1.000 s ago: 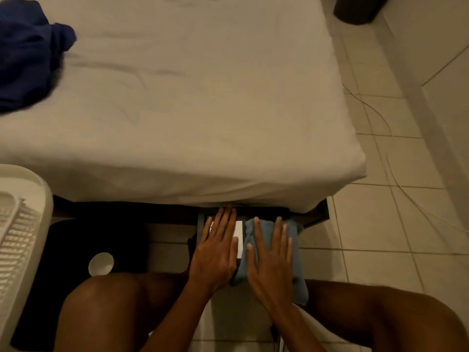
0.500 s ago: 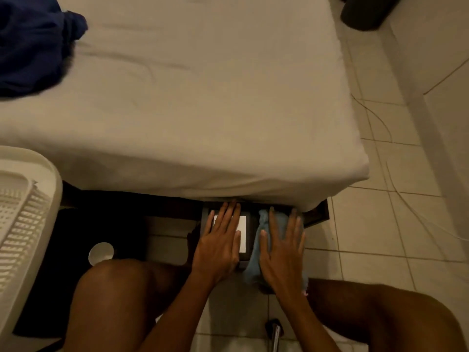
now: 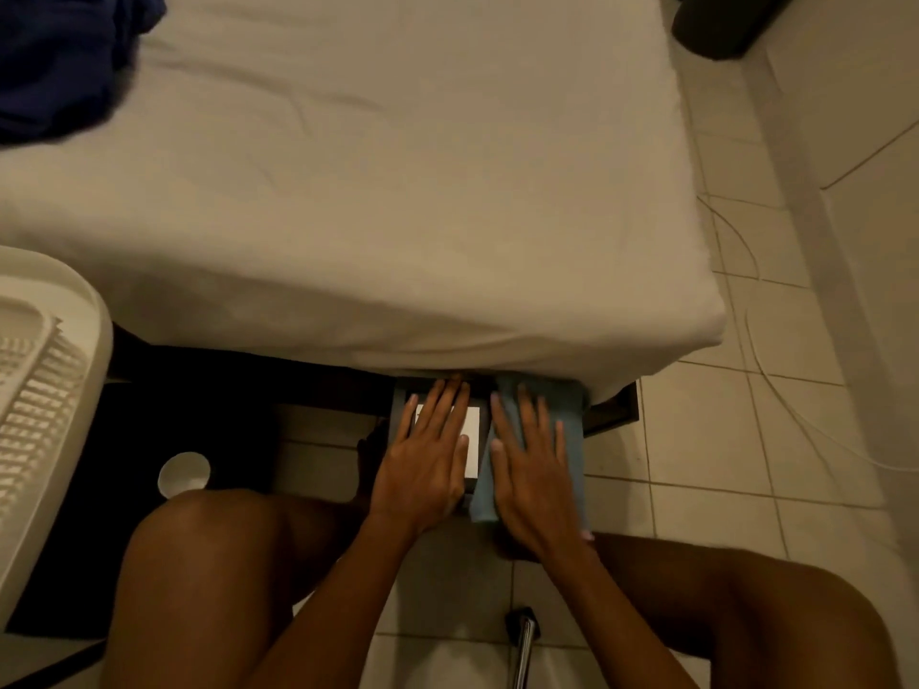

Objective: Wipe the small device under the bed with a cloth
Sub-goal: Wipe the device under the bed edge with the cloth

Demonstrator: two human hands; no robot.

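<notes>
White plastic slats of a laundry basket [image 3: 45, 390] filled the nine o'clock edge of the view, and a navy garment [image 3: 59, 57] lay bunched on the bed [image 3: 398, 191] at eleven o'clock. Near seven o'clock a small white cup [image 3: 183, 473] sat on a dark mat [image 3: 74, 564], beside the person's knee. The small device [image 3: 473, 435], a grey box with a white panel, stood on the tiled floor at the bed's six o'clock edge, its far end tucked under the sheet's overhang. The left hand [image 3: 422, 469] pressed flat on its top, fingers straight and pointing to twelve o'clock. At the device's three o'clock lay the blue cloth [image 3: 569, 410], touching it, with the right hand [image 3: 534, 479] flat on it, fingers straight and slightly spread. The hands lay side by side, thumbs close but apart. A metal rod [image 3: 522, 643] showed at six o'clock, a white cable [image 3: 751, 340] curved over the tiles at three o'clock, and a dark object [image 3: 721, 22] stood at one o'clock.
</notes>
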